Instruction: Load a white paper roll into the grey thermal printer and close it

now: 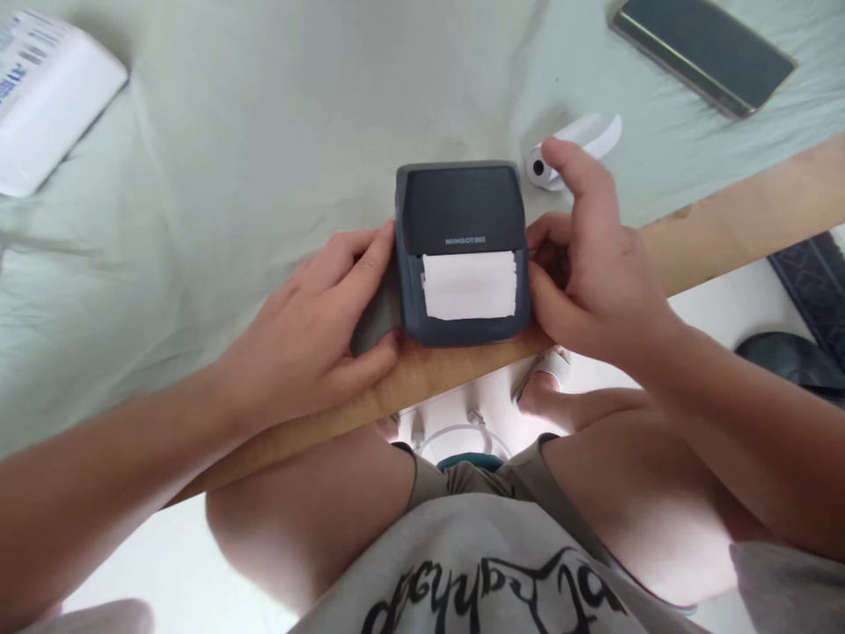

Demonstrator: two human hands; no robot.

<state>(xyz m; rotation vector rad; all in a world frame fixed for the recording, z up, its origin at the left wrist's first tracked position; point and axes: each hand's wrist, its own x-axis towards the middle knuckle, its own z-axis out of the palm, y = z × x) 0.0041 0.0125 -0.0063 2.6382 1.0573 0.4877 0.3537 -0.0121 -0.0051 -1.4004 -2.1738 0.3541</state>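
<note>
A small dark label printer (460, 207) marked NIIMBOT sits at the near edge of the bed-like surface, with a strip of white paper (470, 286) sticking out of its front slot. My left hand (323, 317) braces the printer's left side, fingertips on its flank and thumb at its lower corner. On the opposite side, my right hand (587, 264) has its thumb and curled fingers against the printer, partly hidden, while the index finger is raised. Just behind that index finger lies a white paper roll (538, 167) with a loose end.
At the upper right is a dark phone (706, 53). A white package (53, 97) with printed text rests at the upper left. The pale green cloth (264, 132) ends at a wooden edge (745, 211). Below hangs a white cable (462, 429) near my legs.
</note>
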